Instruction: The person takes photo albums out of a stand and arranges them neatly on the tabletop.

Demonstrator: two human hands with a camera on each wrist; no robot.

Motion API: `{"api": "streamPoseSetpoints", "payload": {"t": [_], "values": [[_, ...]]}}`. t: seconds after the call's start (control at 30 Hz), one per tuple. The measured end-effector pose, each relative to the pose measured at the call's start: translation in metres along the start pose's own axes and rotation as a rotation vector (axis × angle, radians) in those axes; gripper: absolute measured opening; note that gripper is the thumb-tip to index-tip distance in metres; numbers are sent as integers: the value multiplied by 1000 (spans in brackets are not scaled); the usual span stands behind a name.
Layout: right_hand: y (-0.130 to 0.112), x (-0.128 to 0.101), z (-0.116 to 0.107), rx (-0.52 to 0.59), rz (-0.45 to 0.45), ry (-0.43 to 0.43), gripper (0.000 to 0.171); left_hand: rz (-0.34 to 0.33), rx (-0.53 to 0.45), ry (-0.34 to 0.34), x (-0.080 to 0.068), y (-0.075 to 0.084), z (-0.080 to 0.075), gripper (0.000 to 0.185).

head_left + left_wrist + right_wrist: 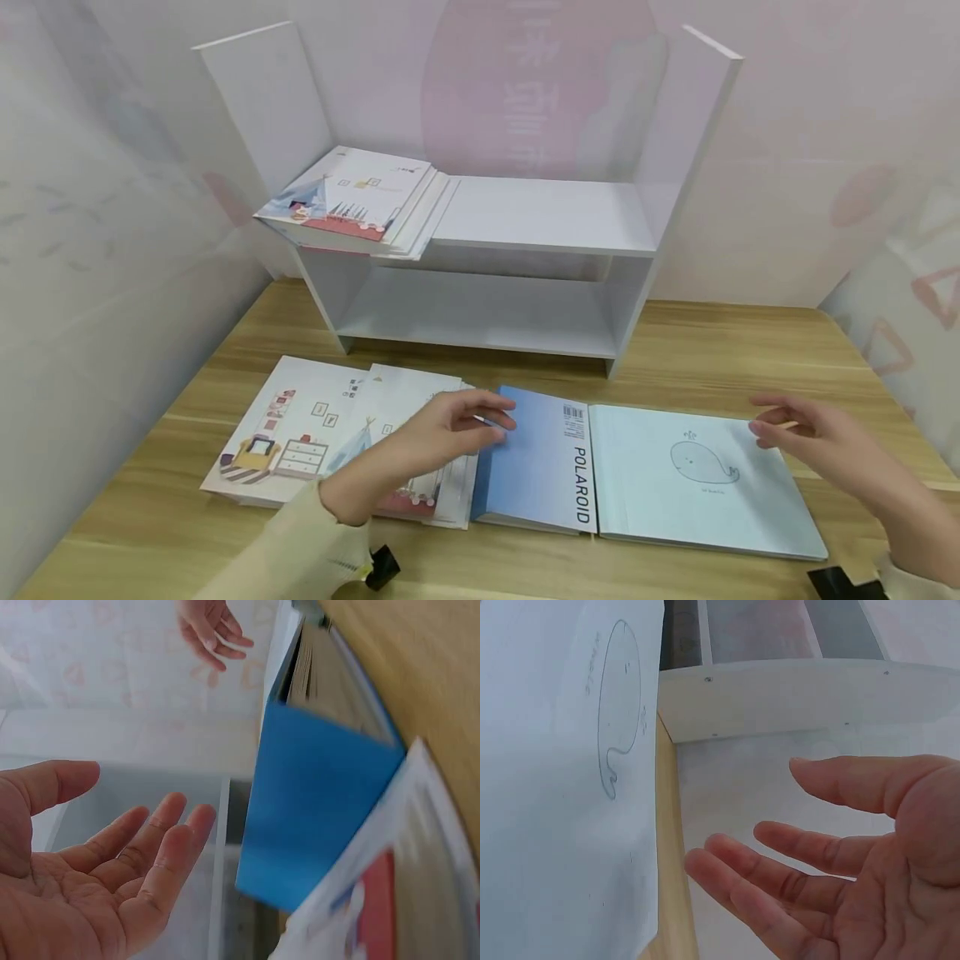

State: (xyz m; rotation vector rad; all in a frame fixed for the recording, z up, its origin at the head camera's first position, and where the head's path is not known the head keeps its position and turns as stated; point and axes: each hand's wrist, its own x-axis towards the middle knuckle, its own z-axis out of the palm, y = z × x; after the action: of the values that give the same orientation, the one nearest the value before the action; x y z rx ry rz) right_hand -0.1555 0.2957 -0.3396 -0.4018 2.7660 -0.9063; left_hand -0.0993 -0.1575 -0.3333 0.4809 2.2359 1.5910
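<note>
The open Polaroid album (600,475) is lying flat on the desk (712,342); both grips are released, left hand (442,433) hovering at its blue cover, right hand (817,442) beside the whale page. Lifted unevenly, it is likely flopping shut or nudging the neighbouring picture books (330,433).

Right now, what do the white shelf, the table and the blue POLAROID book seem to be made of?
White shelf: probably laminated board, matte, with thick square-cut panels. Table: wood or wood-look laminate, showing pale grain. Blue POLAROID book: smooth card cover, stiff and slightly sheened.
</note>
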Motion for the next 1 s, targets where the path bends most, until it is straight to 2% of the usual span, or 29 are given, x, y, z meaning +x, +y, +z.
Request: {"api": "streamPoseSetpoints", "payload": {"t": [0.13,0.27,0.4,0.9,1.0], "values": [[-14,8,4,27,-53,70,46,13,21,85,-11,-1,-18,42],[-28,16,9,69,-96,128,35,-3,37,169,-22,-1,-33,40],[-43,23,12,109,-124,158,27,1,54,238,-33,-1,-46,39],[-102,44,27,211,-197,184,25,75,121,549,-79,9,-90,31],[-114,49,33,251,-238,207,22,108,98,605,-87,11,-100,27]]}}
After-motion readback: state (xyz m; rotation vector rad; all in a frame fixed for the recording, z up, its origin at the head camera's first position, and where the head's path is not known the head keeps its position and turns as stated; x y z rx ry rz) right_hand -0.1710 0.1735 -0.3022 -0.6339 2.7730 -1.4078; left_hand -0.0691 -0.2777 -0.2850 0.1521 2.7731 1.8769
